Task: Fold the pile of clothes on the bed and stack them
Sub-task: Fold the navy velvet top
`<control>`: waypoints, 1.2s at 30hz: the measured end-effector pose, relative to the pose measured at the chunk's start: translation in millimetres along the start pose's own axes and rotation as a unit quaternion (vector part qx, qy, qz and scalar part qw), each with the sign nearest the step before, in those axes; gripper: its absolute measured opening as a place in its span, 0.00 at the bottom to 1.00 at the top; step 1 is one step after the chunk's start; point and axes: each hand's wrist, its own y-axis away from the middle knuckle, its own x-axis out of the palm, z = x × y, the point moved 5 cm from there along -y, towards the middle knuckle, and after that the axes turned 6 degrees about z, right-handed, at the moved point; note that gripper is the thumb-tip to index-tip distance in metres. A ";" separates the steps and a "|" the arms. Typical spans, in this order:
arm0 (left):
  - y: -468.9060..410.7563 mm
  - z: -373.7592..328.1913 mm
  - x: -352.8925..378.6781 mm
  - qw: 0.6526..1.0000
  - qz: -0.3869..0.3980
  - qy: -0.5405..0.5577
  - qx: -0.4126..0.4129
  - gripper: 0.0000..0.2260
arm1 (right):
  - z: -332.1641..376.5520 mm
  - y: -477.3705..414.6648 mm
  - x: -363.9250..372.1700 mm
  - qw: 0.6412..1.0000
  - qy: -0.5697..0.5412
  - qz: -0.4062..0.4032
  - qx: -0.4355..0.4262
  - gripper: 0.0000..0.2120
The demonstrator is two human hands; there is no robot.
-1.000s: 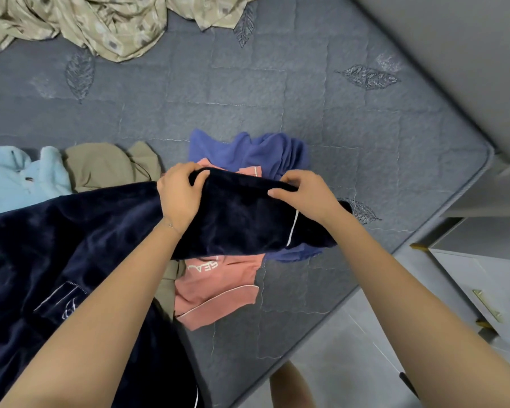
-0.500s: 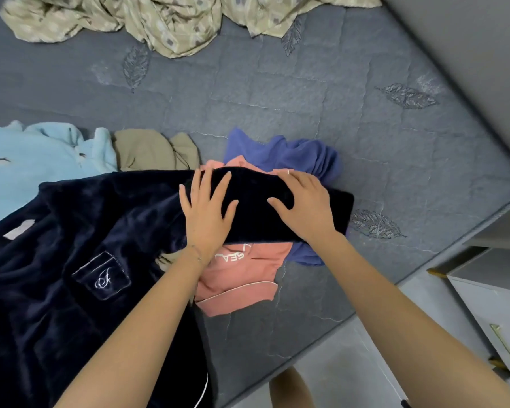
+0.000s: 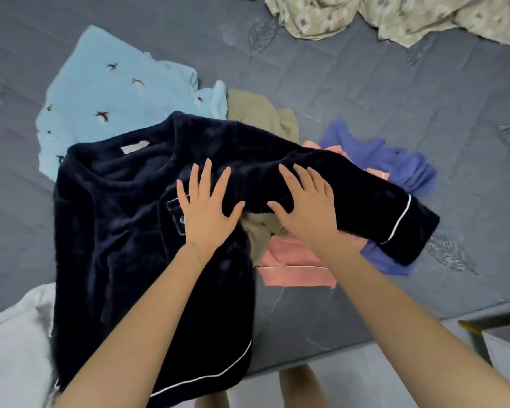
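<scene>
A dark navy fleece top point(image 3: 124, 231) with white piping lies spread on the grey bed point(image 3: 365, 92), one sleeve stretched out to the right. My left hand point(image 3: 206, 207) presses flat on its chest by the pocket, fingers spread. My right hand point(image 3: 306, 210) rests flat on the sleeve. Under the sleeve lie a pink garment point(image 3: 292, 266), a purple-blue garment point(image 3: 389, 160) and a khaki one point(image 3: 262, 116). A light blue garment point(image 3: 109, 92) with small bird prints lies behind the navy top.
A beige patterned blanket point(image 3: 365, 16) is bunched at the far edge of the bed. A white cloth point(image 3: 12, 348) lies at the near left. The bed's near edge runs lower right, with floor and a white cabinet point(image 3: 507, 348) beyond it.
Both hands let go of the sleeve edge and now lie flat on the navy top. The view has swung left, so more of the top and the light blue garment shows.
</scene>
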 end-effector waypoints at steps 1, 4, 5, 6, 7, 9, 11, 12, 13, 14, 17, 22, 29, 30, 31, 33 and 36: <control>7.8 13.6 -1.5 1.000 -0.001 0.006 -0.009 0.31 | 13.5 0.8 6.5 1.000 0.007 0.000 -0.011 0.33; 32.3 56.7 -7.5 0.999 -0.008 0.010 -0.035 0.32 | 55.2 3.5 24.5 0.999 0.026 0.002 -0.039 0.33; 40.6 72.1 -9.7 0.999 -0.010 0.009 -0.044 0.31 | 69.0 4.3 30.2 0.998 0.035 0.003 -0.048 0.32; 49.2 88.2 -11.9 0.998 -0.010 0.011 -0.053 0.31 | 83.3 5.6 36.6 0.997 0.044 0.006 -0.060 0.32; 57.5 104.5 -13.5 0.998 -0.010 0.014 -0.062 0.31 | 97.3 6.6 43.7 0.996 0.053 0.011 -0.074 0.32; 74.4 137.2 -15.0 0.997 -0.009 0.014 -0.073 0.32 | 125.5 8.1 59.3 0.992 0.071 0.021 -0.105 0.33; 90.8 170.1 -14.1 0.997 -0.008 0.008 -0.082 0.32 | 152.6 9.6 75.0 0.987 0.089 0.028 -0.130 0.35; 98.2 186.8 -13.7 0.996 -0.008 0.007 -0.091 0.32 | 166.0 10.1 82.6 0.985 0.096 0.033 -0.138 0.35; 105.4 203.5 -13.2 0.995 -0.006 0.008 -0.103 0.32 | 179.3 10.6 90.6 0.984 0.101 0.040 -0.144 0.35; 112.0 220.3 -12.8 0.993 -0.003 0.012 -0.116 0.31 | 193.1 11.4 98.7 0.982 0.107 0.049 -0.150 0.36; 128.8 266.8 -12.6 0.989 0.010 0.024 -0.146 0.30 | 234.5 14.1 121.5 0.976 0.117 0.071 -0.171 0.36; 146.1 329.9 -9.1 0.982 0.012 0.039 -0.183 0.31 | 298.6 9.5 153.9 0.967 0.118 0.101 -0.202 0.37; 148.0 380.9 19.5 0.927 0.089 0.208 -0.299 0.23 | 351.9 -9.1 192.0 0.952 0.126 0.135 -0.244 0.36; 148.9 384.8 22.9 0.918 0.096 0.224 -0.313 0.18 | 356.2 -11.1 196.6 0.950 0.127 0.142 -0.246 0.36; 149.7 387.6 24.0 0.913 0.088 0.239 -0.317 0.13 | 360.3 -12.5 200.7 0.949 0.126 0.149 -0.249 0.36; 152.1 390.1 20.0 0.911 0.029 0.280 -0.302 0.06 | 368.9 -13.9 207.2 0.944 0.122 0.163 -0.261 0.36; 158.0 388.1 4.2 0.894 -0.059 0.357 -0.263 0.05 | 386.0 -11.7 214.3 0.928 0.112 0.191 -0.300 0.37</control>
